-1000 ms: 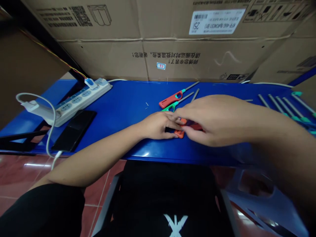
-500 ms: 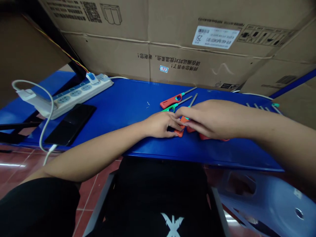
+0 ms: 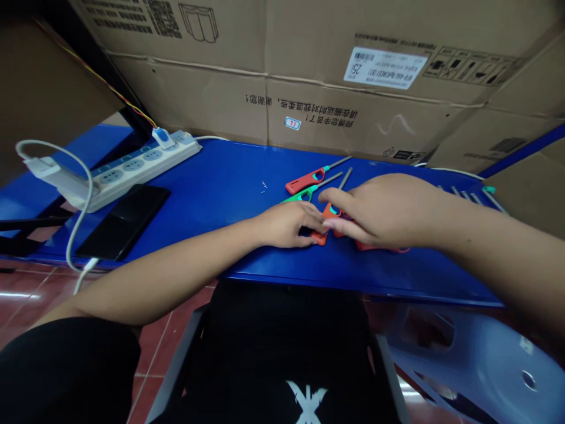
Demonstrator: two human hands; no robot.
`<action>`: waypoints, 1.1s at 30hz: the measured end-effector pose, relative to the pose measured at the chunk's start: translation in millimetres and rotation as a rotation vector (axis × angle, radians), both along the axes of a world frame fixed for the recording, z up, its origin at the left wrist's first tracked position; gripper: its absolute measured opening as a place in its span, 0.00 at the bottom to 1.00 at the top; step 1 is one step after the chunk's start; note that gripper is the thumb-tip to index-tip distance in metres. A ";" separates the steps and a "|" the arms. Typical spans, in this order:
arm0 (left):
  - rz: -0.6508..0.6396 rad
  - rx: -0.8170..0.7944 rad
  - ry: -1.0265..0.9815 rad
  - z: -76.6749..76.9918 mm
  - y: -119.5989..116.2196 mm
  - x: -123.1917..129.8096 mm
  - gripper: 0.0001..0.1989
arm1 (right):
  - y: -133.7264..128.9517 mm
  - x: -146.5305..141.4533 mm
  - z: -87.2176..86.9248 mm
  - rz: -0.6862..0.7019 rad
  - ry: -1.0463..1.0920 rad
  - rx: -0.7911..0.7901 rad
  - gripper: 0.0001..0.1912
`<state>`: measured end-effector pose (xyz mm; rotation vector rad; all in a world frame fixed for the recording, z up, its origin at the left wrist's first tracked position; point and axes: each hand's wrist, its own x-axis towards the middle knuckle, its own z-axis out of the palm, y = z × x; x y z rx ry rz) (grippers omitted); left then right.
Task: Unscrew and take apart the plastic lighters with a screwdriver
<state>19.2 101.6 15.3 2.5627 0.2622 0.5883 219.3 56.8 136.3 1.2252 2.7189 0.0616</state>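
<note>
Closest, the left hand [image 3: 285,227] curls over an orange lighter body [image 3: 320,237] and the right hand [image 3: 379,211] sits half-open at it, though I cannot tell whether either grips. A red piece [image 3: 379,249] shows under the right hand. Beyond, on the blue bench [image 3: 229,171], lie two assembled lighters, a red lighter [image 3: 306,181] and a green lighter [image 3: 300,196], plus one loose metal rod [image 3: 345,178]; roughly four more rods [image 3: 459,191] line the upper right.

Blk short-sleeve tee [image 3: 282,347] w/ white X logo [image 3: 306,402], bare forearms [image 3: 176,277] & hands [image 3: 285,225].
</note>
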 end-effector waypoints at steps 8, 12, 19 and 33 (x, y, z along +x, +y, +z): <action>0.018 0.017 0.017 4.1 -2.2 0.1 0.10 | -1.5 2.6 1.0 0.281 -0.016 -0.055 0.13; 0.022 0.013 0.017 3.4 -2.5 0.7 0.10 | -3.3 -0.7 1.3 0.109 -0.193 -0.028 0.14; 0.044 -0.010 0.038 2.2 -2.4 0.7 0.12 | 8.3 18.5 -3.5 0.343 -0.037 -0.179 0.23; 0.099 0.086 0.147 11.3 -16.9 4.0 0.07 | 72.2 15.8 -74.8 -0.398 0.661 -0.102 0.15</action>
